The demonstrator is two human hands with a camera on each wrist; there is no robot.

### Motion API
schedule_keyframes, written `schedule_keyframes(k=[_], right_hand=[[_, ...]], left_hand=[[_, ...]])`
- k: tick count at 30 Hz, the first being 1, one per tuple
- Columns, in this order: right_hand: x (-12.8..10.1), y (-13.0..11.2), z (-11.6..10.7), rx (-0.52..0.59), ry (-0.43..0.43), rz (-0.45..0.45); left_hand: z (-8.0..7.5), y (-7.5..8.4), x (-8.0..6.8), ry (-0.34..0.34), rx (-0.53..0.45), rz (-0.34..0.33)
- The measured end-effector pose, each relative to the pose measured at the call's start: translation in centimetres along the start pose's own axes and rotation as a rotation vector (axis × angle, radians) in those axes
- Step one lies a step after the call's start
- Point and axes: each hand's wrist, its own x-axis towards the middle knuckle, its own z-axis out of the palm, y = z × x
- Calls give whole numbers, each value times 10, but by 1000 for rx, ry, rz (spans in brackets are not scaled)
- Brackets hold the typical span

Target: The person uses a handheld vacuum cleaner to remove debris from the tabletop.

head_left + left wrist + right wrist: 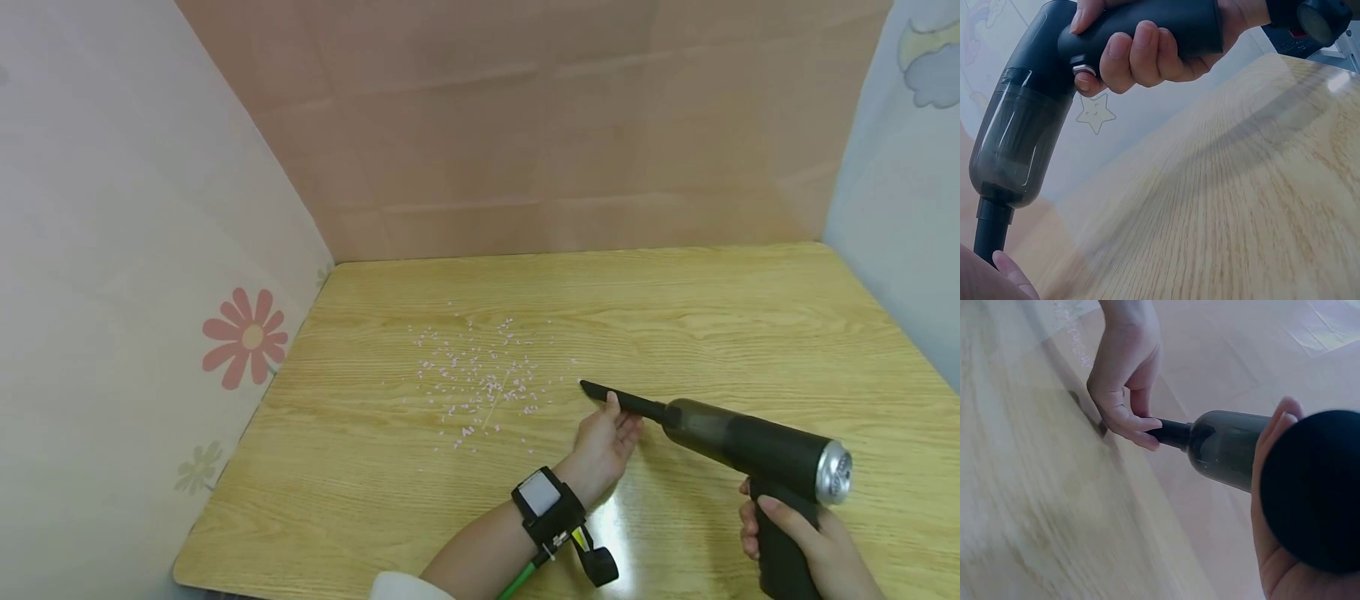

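Observation:
My right hand (806, 529) grips the handle of a black handheld vacuum cleaner (750, 440), fingers wrapped round it below the silver rear end. The vacuum points left, and its narrow crevice nozzle (637, 405) has its tip near the scattered bits. My left hand (607, 442) pinches that nozzle between thumb and fingers. In the left wrist view, the smoky clear dust cup (1016, 137) leads down to the nozzle, and a finger of the right hand lies by a silver button (1083, 69). Small pale paper bits (487, 383) lie strewn over the table, left of the nozzle tip.
The wood-grain table (300, 500) is bordered by a brown back panel (540, 150), a left wall with a red flower print (243, 337) and a pale right wall (900, 192). My left wrist wears a black strapped device (547, 504) with a green cable.

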Motion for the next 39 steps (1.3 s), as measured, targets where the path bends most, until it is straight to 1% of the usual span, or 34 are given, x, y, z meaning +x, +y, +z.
schedule_keyframes(k=[3,8,11,17,19,21,25,29,33,39], right_hand=[[1,1,2,2,6,-6],[5,1,8,-37,34,-40],[7,1,11,-39,48,-46],[12,-1,16,-46,89,-50],[13,-1,18,-46,103,-44],[15,-2,20,-32,107,-37],[18,-2,26,-14,131,-13],[21,-1,32,-7,182,-32],[22,-1,37,-11,214,-57],[23,0,41,-36,261,-54]], left_hand=[[0,1,2,-3,-1,-3],[0,3,4,-7,-9,-1],[0,4,5,-18,5,-2],[-4,11,9,-74,-4,-41],[-5,13,9,-82,3,-50],[-6,14,11,-78,4,-50],[-5,15,12,-67,8,-26],[-4,17,14,-55,1,-12],[-3,18,15,-54,2,-4],[0,18,16,-46,-13,3]])
